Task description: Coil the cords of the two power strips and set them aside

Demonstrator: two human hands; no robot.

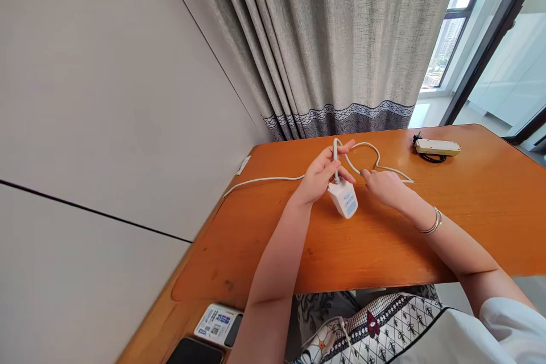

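At far left stands the smooth, matt wall [106, 96], split by a thin dark seam. Low beside it lie a flat white box [215, 321] with blue print and a black slab [196, 352] (a phone, perhaps), both partly cut off or covered. The white cord [264, 179] trails from the left edge of the desk [256, 239], whose orange-brown wood is glossy and a little scuffed.

The left hand [321, 173] comes next, its fingers closed round the cord where it enters the block [345, 202]. The block hangs just below those fingers, between the two hands and nearer the left; its long axis slants down and slightly rightward, toward the person. It is white, hard-looking and squarish, with pale blue patches on one face; whether it touches the desk, I cannot tell.

Behind, the curtain [341, 40] drops in coarse grey folds. The right hand [384, 186] pinches the bending cord between its fingers, a shiny bracelet [435, 222] at the wrist. Farther right lies a cream strip [437, 148], well apart from both hands.
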